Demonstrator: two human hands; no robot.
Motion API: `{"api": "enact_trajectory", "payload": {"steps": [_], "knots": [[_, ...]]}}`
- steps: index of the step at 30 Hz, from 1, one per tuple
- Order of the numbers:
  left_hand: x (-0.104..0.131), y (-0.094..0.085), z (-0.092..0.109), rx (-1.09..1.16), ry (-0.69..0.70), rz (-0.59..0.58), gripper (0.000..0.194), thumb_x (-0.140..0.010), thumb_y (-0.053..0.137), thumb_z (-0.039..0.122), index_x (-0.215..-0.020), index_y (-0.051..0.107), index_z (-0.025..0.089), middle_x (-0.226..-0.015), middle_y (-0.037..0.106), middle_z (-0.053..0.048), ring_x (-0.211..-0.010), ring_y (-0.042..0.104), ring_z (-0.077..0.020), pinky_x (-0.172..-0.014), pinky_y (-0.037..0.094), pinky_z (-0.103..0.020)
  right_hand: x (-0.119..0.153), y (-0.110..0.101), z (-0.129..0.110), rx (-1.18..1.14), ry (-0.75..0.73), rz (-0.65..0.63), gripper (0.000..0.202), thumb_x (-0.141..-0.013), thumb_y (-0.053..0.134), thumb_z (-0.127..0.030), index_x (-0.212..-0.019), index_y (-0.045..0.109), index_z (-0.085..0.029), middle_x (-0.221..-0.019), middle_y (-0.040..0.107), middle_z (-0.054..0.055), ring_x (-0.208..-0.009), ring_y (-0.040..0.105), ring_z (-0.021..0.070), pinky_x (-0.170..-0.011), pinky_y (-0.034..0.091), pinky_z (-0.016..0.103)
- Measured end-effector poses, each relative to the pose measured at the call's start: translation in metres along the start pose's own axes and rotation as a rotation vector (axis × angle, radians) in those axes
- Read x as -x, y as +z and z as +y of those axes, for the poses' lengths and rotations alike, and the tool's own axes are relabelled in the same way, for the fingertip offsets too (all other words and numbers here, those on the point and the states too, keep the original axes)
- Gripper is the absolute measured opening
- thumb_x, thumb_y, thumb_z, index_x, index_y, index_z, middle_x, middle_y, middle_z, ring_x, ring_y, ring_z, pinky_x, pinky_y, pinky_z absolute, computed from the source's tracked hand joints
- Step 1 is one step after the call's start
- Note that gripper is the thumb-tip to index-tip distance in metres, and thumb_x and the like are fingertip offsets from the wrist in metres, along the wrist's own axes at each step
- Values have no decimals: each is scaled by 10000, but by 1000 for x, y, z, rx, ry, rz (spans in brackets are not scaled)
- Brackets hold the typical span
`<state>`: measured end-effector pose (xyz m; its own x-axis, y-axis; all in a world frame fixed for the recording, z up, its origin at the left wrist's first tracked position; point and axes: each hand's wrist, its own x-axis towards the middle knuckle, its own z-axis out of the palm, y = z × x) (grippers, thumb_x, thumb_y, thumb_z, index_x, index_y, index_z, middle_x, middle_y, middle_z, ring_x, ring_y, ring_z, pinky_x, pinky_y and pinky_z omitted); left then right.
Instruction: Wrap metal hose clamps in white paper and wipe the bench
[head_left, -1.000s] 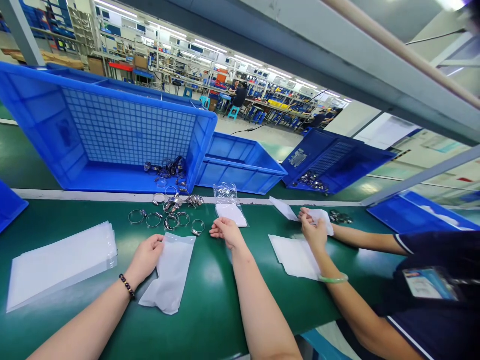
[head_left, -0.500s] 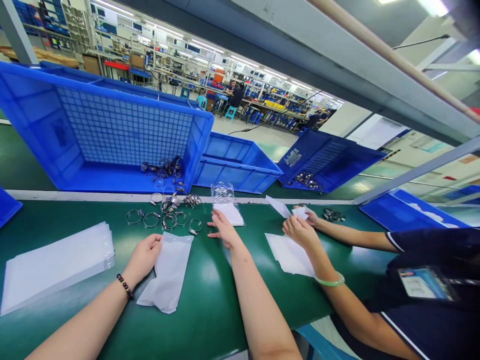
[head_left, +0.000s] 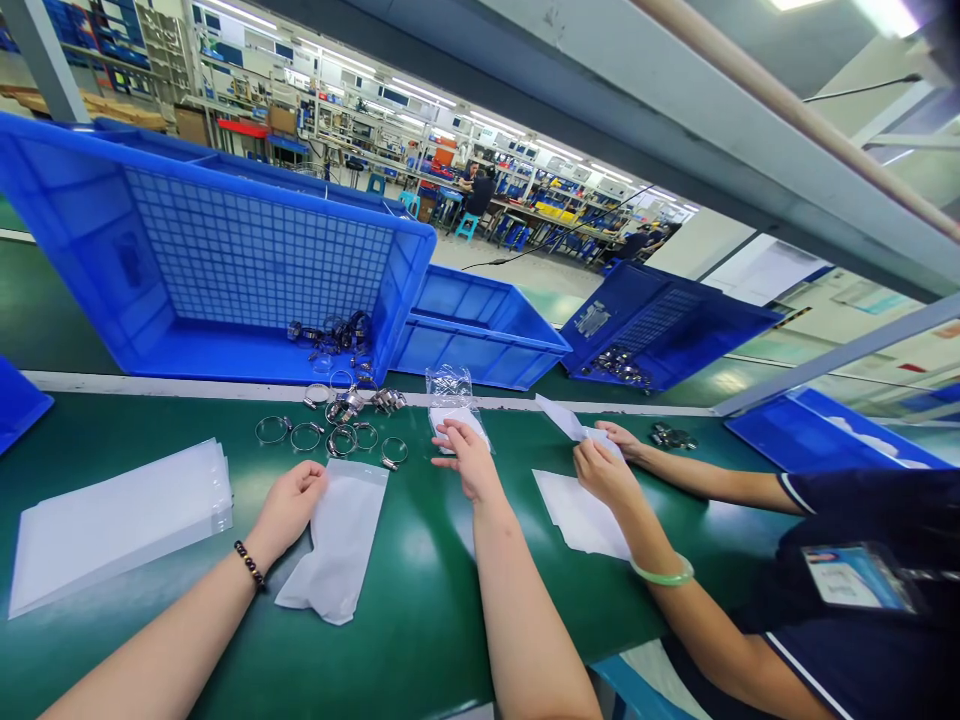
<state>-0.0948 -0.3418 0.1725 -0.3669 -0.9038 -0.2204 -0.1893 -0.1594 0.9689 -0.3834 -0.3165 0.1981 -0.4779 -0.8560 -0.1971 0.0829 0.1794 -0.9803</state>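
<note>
The left hand point(head_left: 289, 505) pinches the bag point(head_left: 346, 545), best done gently; right of it, the right hand point(head_left: 472, 462) spreads empty fingers.

Matt plastic bag point(head_left: 346, 540), glossy tabletop point(head_left: 420, 630)

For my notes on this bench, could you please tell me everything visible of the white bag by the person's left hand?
The white bag looks like thin, slightly translucent plastic, with a clearer strip along its far edge. It lies on the green table, longer than wide, its surface lightly creased, its near end uneven and flaring out to the left. The left hand's grip holds it at its far left corner. Whether anything is inside cannot be told.
</note>
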Motion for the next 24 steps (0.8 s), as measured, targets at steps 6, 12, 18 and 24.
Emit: {"api": "enact_trajectory", "payload": {"steps": [6, 12, 18, 24], "knots": [[-2, -1, 0, 4, 1, -9, 311, -753, 531, 482, -790, 556, 175, -604, 512, 32, -509, 394, -97, -482, 302, -208, 19, 3, -3, 216, 104, -127, 341, -713, 679, -338, -1023, 614, -212, -1051, 606, 85, -892, 615, 201, -449, 549, 241], [-2, -1, 0, -11, 18, -3, 312, -759, 522, 481, -778, 550, 171, -620, 513, 28, -511, 398, -93, -476, 304, -205, 40, -10, 6, 268, 131, -205, 263, -705, 680, -352, -894, 620, -179, -713, 589, 2, -592, 582, 119, -386, 464, 190], [-3, -2, 3, 36, -44, 7, 328, -713, 556, 492, -766, 536, 169, -562, 452, 55, -423, 336, -59, -404, 248, -189, 63, 5, 6, 318, 154, -392, 216, -710, 674, -316, -850, 656, -152, -699, 645, 17, -491, 570, 90, -350, 421, 161], [-1, -5, 12, 198, -166, -36, 425, -620, 667, 535, -774, 530, 163, -607, 445, 52, -436, 364, -59, -356, 306, -181, 72, 56, 25, 160, 319, -517, 332, -609, 718, -349, -845, 616, -140, -652, 656, -3, -371, 540, 84, -295, 380, 163]]}}
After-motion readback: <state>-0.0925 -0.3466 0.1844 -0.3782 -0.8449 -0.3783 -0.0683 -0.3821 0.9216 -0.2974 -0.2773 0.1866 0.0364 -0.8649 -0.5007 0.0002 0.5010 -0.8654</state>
